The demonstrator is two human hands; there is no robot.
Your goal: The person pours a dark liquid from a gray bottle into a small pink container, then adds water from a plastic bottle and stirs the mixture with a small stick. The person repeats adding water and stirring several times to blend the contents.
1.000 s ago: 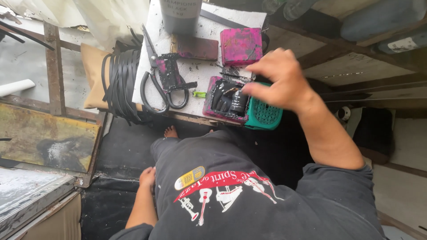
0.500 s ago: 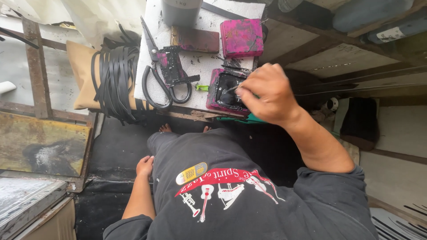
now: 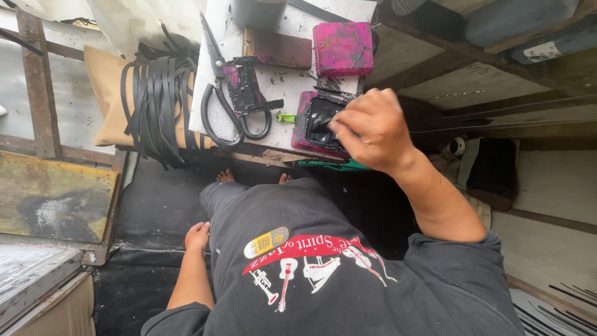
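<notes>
Pink tray [image 3: 309,124] with black paste sits at the near edge of the desk [image 3: 292,81], beside the scissors [image 3: 235,102], and its pink lid [image 3: 343,48] lies off behind it. From left to right: the left hand [image 3: 198,236] rests on the thigh, fingers loosely together, holding nothing; the right hand [image 3: 372,129] is over the tray, fingertips pinched together in the paste. I judge the work is in the middle. Compared with a second ago, the right hand has moved from the green box onto the tray.
</notes>
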